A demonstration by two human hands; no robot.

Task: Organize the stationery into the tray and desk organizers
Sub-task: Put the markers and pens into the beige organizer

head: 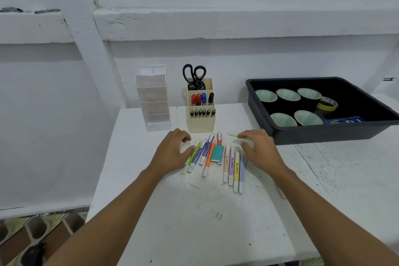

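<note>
**A:** ok so the loose highlighters (216,157) are lying flat on the white table (194,211), fanned out between both hands, right in front of the cream organizer (201,112). There's a teal eraser (217,153) sitting in the middle of them. Left hand (172,151) is at the left edge of the fan, fingers curled and loose, thumb touching the green one, not gripping anything. Right hand (260,147) is spread out over the right edge, fingers relaxed, and there's a pale pen under the fingertips, but I can't tell if it's actually pinched.

**B:** what's the risk here?

**A:** my guess: if both hands sweep inward to bunch them, the round barrels roll and a few skid toward the front edge. The eraser could also get scooped into the bundle and end up in the wrong slot. And the clear organizer (153,101) looks light, so an elbow bump might tip it.

**B:** counts?

**A:** roughly ten highlighters, some partly hidden. One eraser. In the cream organizer: one pair of scissors (194,74), four markers, six dark pens. The black tray (323,136) has five black tape rolls, one yellow roll and a blue packet.
</note>
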